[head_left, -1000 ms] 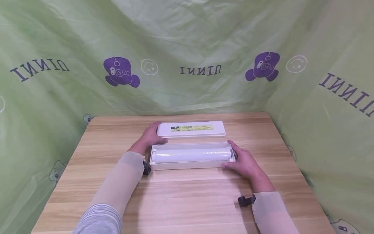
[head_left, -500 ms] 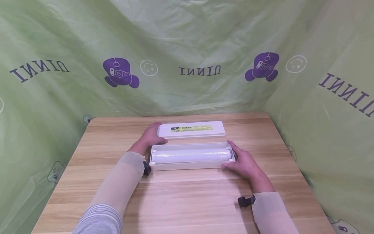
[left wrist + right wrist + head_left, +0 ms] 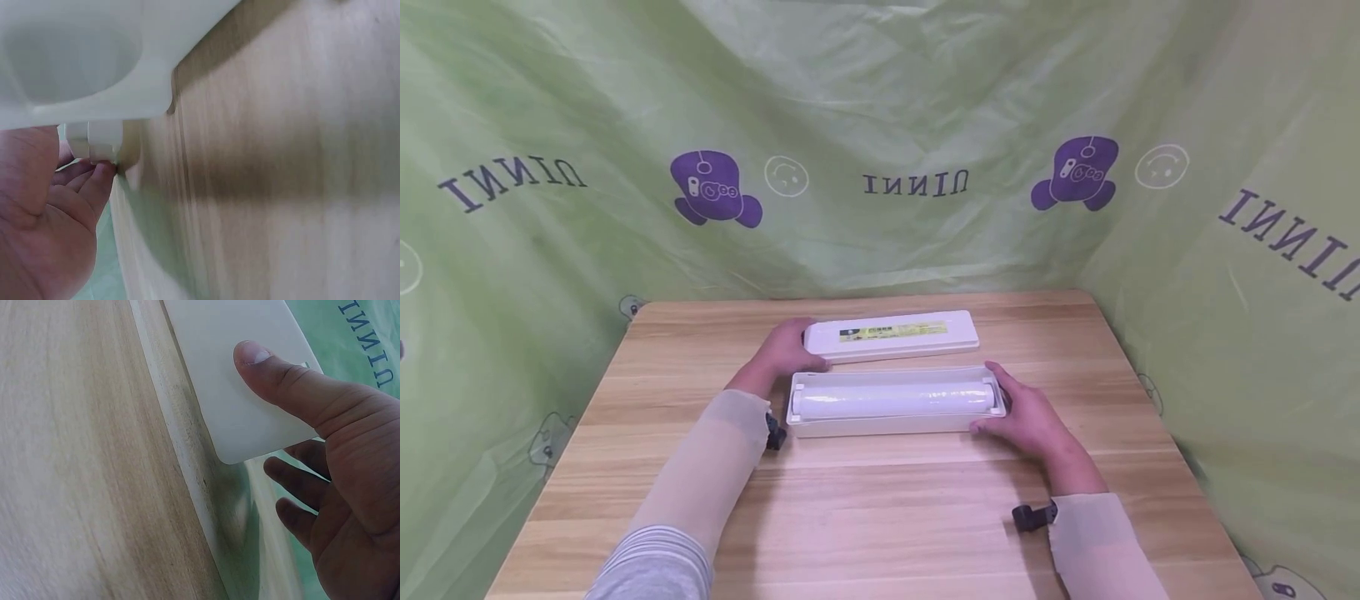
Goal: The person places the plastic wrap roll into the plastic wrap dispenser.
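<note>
A long white open box (image 3: 880, 427) lies on the table, holding a shiny white roll of film (image 3: 891, 400) lengthwise. My right hand (image 3: 1033, 421) grips the box's right end, the thumb (image 3: 256, 362) on its near wall and other fingers around the far corner. Behind the box, a white lid (image 3: 958, 337) with a yellow label (image 3: 892, 332) lies slightly slanted. My left hand (image 3: 784, 347) holds the lid's left end between thumb and fingers. In the left wrist view the box's end (image 3: 75, 62) hides part of the lid (image 3: 103, 140).
The wood-grain table (image 3: 880, 508) reaches back to a green printed curtain (image 3: 880, 242), which hangs on the left and right as well. A small black wrist camera (image 3: 1033, 517) sits at my right wrist, and another (image 3: 777, 433) is close to the box's left end.
The lid's near left corner has come slightly toward me, so the lid slants a little more. The box and my right hand keep their places.
</note>
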The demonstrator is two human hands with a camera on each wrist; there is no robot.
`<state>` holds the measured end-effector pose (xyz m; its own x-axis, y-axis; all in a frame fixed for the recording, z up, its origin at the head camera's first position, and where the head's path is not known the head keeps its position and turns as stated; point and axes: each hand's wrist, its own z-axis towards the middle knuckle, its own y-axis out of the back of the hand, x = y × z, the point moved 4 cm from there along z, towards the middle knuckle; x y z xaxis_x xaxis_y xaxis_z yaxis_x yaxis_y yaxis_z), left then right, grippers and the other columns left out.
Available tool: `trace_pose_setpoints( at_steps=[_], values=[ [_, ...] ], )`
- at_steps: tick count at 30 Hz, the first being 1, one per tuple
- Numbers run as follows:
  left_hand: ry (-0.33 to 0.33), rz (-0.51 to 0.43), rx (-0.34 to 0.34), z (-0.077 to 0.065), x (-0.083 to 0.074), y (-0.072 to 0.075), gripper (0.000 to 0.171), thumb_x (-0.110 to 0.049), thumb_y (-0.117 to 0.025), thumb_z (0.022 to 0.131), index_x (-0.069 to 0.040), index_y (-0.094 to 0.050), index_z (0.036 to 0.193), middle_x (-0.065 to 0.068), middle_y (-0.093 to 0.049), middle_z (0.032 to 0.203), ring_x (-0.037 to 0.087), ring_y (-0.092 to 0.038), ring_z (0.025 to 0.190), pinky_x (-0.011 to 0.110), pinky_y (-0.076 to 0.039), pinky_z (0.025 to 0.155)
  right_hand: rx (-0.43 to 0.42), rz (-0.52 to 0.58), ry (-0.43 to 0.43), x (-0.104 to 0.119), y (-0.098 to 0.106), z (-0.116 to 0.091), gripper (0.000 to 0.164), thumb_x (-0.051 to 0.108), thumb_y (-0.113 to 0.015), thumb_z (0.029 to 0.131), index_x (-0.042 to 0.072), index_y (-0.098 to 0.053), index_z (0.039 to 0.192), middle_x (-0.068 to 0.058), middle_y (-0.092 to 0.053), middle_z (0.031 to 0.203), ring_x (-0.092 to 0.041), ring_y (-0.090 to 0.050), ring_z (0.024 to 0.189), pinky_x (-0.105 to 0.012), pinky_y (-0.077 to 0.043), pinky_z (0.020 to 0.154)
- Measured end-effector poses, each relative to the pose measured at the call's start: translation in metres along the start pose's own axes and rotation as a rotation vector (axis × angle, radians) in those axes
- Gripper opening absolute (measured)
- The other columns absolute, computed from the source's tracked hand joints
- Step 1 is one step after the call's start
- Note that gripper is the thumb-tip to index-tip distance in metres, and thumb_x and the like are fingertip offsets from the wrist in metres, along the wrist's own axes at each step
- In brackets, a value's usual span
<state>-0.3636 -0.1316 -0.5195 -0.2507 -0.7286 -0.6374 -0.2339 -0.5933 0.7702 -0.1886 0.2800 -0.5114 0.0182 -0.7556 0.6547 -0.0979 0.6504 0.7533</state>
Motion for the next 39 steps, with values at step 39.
trace_pose_setpoints(
  at_steps=[39],
  values=[
    [-0.002, 0.047, -0.085, -0.022, -0.007, 0.027, 0.092, -0.038, -0.097, 0.062, -0.003, -0.061, 0.138, 0.016, -0.065, 0.133, 0.034, -0.06, 0.121, 0.05, -0.048, 0.109, 0.012, 0.019, -0.019, 0.0, 0.001, -0.002, 0.124, 0.054, -0.095, 0.066, 0.024, -0.027, 0.166, -0.029, -0.049, 0.151, -0.048, -0.049, 0.136, -0.064, -0.036, 0.116]
  ],
)
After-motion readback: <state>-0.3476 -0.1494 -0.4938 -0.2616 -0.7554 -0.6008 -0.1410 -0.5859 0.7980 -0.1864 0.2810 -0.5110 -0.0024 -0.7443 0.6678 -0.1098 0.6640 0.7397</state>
